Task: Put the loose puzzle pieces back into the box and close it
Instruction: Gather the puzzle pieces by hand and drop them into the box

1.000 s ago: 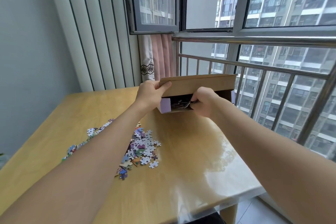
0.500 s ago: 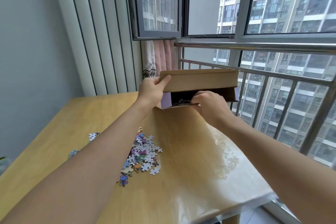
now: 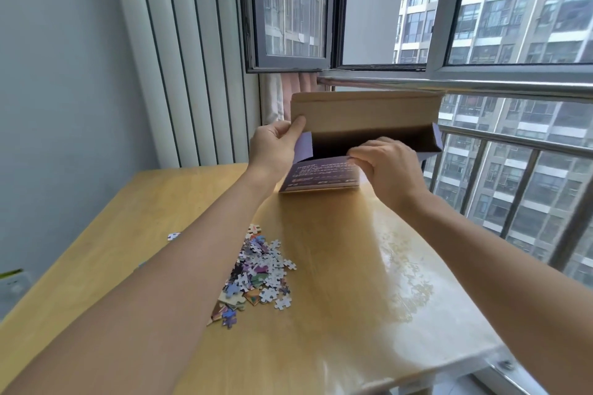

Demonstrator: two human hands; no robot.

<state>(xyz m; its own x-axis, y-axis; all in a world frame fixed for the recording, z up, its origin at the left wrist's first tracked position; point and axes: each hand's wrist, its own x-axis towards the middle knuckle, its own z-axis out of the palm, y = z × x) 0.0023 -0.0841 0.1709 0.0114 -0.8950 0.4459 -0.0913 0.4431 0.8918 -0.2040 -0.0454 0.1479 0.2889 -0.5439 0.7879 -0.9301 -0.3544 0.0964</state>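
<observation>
Standing at tabletop far edge: box, lid flap raised. Left hand pinches flap corner; right hand grips front panel rim. Loose puzzle pieces heaped mid-tabletop, beside left forearm.

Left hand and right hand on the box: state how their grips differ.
The left hand holds the raised brown lid flap at its left corner, thumb lying along the flap. The right hand sits lower, fingers curled over the purple front wall of the box at its open mouth. Both grip the same box, standing at the table's far edge.
</observation>
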